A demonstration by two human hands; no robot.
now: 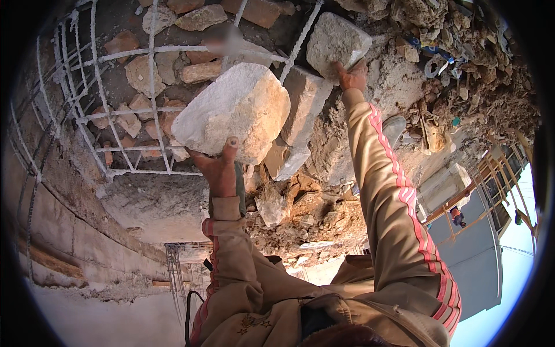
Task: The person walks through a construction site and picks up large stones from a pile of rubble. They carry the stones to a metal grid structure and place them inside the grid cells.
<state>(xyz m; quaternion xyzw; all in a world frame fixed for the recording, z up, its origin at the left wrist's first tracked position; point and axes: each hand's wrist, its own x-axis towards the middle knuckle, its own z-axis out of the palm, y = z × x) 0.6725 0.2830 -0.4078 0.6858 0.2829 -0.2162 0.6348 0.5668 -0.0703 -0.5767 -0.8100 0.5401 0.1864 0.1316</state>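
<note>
A large pale stone (231, 110) with a yellowish right face is held by my left hand (218, 170). The thumb lies against its lower face; the other fingers are partly hidden beneath it. My right hand (351, 76) grips the lower right edge of a smaller grey stone block (337, 43). Some of that hand's fingers are out of sight behind the block. Just below the two stones lies a long, flat-sided stone (303, 110). The large stone overlaps part of a steel rebar grid (124, 52) at its left.
Several brown and tan rocks (144, 75) lie beneath the rebar. Loose rubble with scraps of litter (457, 63) covers the far right. A concrete ledge (156, 205) runs below the grid, beside a wall (69, 243). Another person (457, 217) appears far off at right, near wooden poles.
</note>
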